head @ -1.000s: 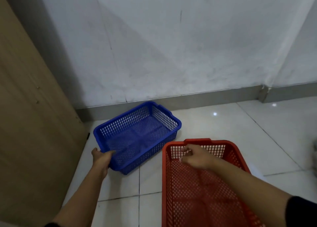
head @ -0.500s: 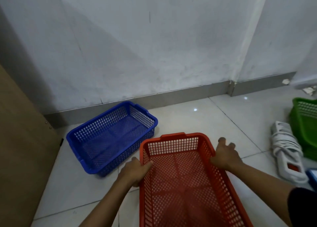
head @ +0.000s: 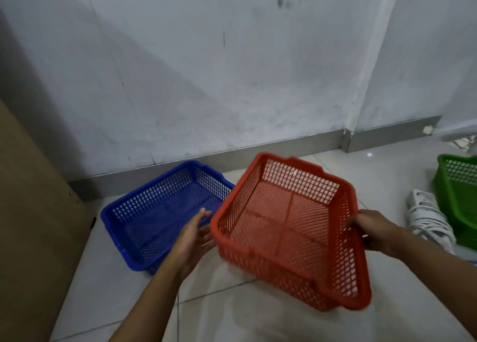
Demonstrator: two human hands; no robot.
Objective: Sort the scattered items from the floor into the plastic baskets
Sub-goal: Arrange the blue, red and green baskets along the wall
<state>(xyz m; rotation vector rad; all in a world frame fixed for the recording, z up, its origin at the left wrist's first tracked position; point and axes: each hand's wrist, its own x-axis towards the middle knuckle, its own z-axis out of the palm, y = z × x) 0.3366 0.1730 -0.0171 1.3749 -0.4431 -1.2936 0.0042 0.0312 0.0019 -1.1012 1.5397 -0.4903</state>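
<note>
While I look down at the floor [head: 227, 313], my right hand [head: 375, 232] holds the red basket [head: 286, 228] by its right rim. My right fingers [head: 355, 223] are curled tight over that rim, so this hand is closed on the basket. The red basket is tipped, with its near right corner sticking up toward me and its open top facing me. I can see through its holes that nothing is in it.

My left hand [head: 195, 234] is at the left side of the red basket. Its fingers [head: 202, 212] are spread wide and flat, with the palm turned to the basket's left wall. The fingertips look like they touch or nearly touch the wall, but I cannot tell for sure because it is blurry.

Behind my left hand, the blue basket [head: 165, 212] sits flat on the floor, close to the wall [head: 232, 83], and it holds nothing. A brown board [head: 33, 225] stands at the far left. At the right edge I see part of a green basket [head: 456, 194], and a white power strip [head: 428, 217] with its cord lies just beside it on the floor.
</note>
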